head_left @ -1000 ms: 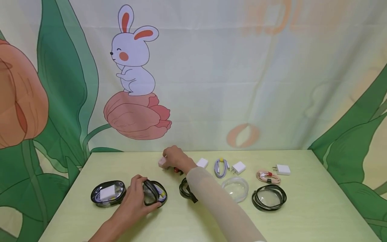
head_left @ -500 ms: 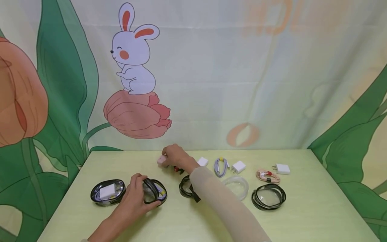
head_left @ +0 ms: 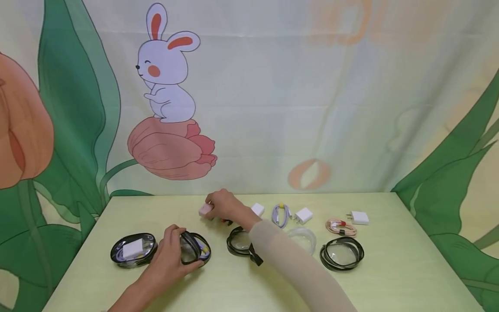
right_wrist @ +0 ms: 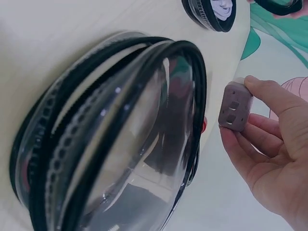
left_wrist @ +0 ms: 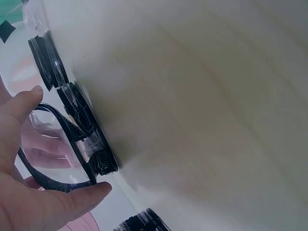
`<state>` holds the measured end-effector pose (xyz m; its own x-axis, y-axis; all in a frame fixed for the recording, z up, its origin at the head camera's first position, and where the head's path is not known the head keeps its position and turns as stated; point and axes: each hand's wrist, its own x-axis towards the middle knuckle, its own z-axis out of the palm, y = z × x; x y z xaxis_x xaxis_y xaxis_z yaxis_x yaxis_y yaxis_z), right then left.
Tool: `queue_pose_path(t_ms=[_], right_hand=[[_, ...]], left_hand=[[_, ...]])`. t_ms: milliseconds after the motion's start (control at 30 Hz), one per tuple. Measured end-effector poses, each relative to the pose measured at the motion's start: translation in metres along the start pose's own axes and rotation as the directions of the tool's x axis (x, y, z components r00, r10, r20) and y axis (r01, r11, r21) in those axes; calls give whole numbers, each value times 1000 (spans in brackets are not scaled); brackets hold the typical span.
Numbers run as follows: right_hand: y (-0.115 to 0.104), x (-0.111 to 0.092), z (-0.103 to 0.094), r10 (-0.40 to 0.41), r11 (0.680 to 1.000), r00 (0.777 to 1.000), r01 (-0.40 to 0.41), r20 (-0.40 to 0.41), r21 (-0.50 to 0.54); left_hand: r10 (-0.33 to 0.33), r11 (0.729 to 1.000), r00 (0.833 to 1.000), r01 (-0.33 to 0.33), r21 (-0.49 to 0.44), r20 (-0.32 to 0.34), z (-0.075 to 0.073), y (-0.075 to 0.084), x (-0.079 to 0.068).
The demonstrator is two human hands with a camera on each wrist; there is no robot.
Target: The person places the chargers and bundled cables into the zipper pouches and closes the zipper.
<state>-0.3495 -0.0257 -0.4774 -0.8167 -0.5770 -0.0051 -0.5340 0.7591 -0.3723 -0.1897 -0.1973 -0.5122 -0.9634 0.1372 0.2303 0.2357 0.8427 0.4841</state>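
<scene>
My left hand (head_left: 169,255) holds up the lid of a small round clear zip case (head_left: 191,247) with a black rim, thumb at one edge and fingers at the other. Inside that case lies a coiled lilac cable (head_left: 204,249) with a yellow tie. At the back of the table, my right hand (head_left: 226,206) pinches a pale pink charger plug (right_wrist: 236,106) between thumb and fingers. In the right wrist view two metal prongs show on its face. Beneath the right hand, something red and black (head_left: 226,222) is mostly covered.
Left stands a case (head_left: 133,250) holding a white charger and cable. Rightward are two black-rimmed cases (head_left: 238,242) (head_left: 341,254) and a whitish-rimmed one (head_left: 303,240), partly behind the right sleeve. White chargers (head_left: 303,215), a lilac cable (head_left: 281,215) and a pink cable (head_left: 341,227) lie behind them.
The whole head view has shifted slightly left. My right forearm has swung a little to the right, uncovering more of the middle black-rimmed case. Both hands keep their hold.
</scene>
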Motion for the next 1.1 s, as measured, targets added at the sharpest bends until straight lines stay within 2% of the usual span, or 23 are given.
queue_pose_path(t_ms=[133, 433, 667, 933, 1100], right_hand=[[-1, -6, 0, 2, 999, 1000, -2, 10, 52], [-10, -17, -3, -78, 997, 996, 79, -35, 25], [-21, -24, -5, -89, 996, 996, 89, 2, 1], [-28, -30, 4, -176, 984, 983, 174, 47, 40], [-31, -36, 9, -205, 979, 975, 204, 83, 30]], left_hand=[[-1, 1000, 1000, 1, -5, 0, 0, 0, -1], [7, 1000, 1000, -7, -3, -23, 2, -1, -3], [15, 1000, 999, -15, 9, -29, 4, -1, -3], [36, 999, 998, -36, -2, -51, 5, -4, -5], [67, 998, 996, -68, -16, -63, 5, -5, -3]])
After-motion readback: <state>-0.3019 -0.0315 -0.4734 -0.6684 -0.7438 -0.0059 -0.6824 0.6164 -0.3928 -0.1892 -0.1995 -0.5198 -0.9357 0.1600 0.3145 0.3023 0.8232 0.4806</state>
